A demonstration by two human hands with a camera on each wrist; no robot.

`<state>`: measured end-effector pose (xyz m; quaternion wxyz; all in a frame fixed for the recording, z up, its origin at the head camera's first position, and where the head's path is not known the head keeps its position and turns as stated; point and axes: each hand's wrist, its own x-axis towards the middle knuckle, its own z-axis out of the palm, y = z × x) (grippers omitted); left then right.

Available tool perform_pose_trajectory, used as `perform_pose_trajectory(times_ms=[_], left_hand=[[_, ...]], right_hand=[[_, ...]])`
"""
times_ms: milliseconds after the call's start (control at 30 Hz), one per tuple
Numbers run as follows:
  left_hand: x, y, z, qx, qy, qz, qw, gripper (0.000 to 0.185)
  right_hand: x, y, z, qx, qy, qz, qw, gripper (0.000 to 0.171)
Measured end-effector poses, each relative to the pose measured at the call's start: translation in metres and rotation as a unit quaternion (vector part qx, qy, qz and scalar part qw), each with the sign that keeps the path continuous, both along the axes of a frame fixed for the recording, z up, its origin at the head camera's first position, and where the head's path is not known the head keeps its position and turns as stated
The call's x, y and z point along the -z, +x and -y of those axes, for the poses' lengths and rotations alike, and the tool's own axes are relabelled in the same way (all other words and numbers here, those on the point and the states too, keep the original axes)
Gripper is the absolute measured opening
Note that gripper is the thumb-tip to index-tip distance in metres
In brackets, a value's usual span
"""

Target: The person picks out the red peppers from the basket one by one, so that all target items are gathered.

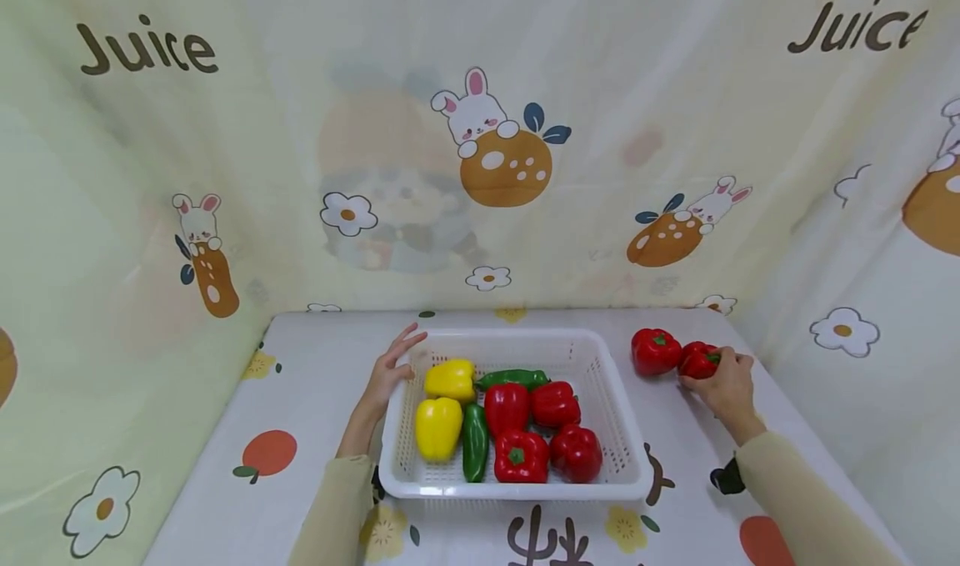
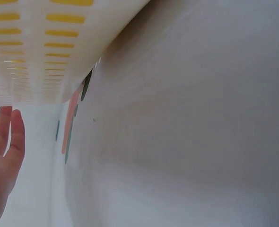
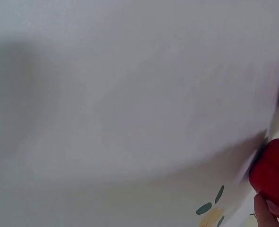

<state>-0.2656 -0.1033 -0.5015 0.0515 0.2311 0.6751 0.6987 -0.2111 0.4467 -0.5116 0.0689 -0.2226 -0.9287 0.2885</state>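
A white perforated basket holds two yellow bell peppers, two long green peppers and several red bell peppers. At its left rim is my left hand, fingers spread and mostly straight, touching the edge. In the left wrist view, two fingers reach up beside the slotted wall. To the right of the basket, my right hand grips a red bell pepper with thumb and fingers; the palm side is hidden. Another red bell pepper sits just left of that one on the table.
The table has a white printed cloth with fruit and flower patterns. Behind and on both sides hang pale curtains with rabbit prints. A small black object lies beside the right sleeve.
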Motion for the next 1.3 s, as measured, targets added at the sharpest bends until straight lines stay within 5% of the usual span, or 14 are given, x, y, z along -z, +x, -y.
perform_pose_trajectory(times_ms=[533, 967, 1300], left_hand=[[-0.002, -0.002, 0.001, -0.010, 0.000, 0.007, 0.9999, 0.056], [-0.002, 0.001, 0.000, -0.005, 0.009, 0.008, 0.9999, 0.056], [-0.004, 0.001, -0.003, -0.019, -0.003, 0.012, 0.9998, 0.057]], right_hand=[[-0.012, -0.002, 0.007, 0.007, 0.003, 0.008, 1.000, 0.080], [-0.011, 0.004, -0.001, -0.011, 0.004, 0.003, 1.000, 0.097], [-0.016, 0.018, 0.000, -0.024, 0.023, -0.018, 0.999, 0.093]])
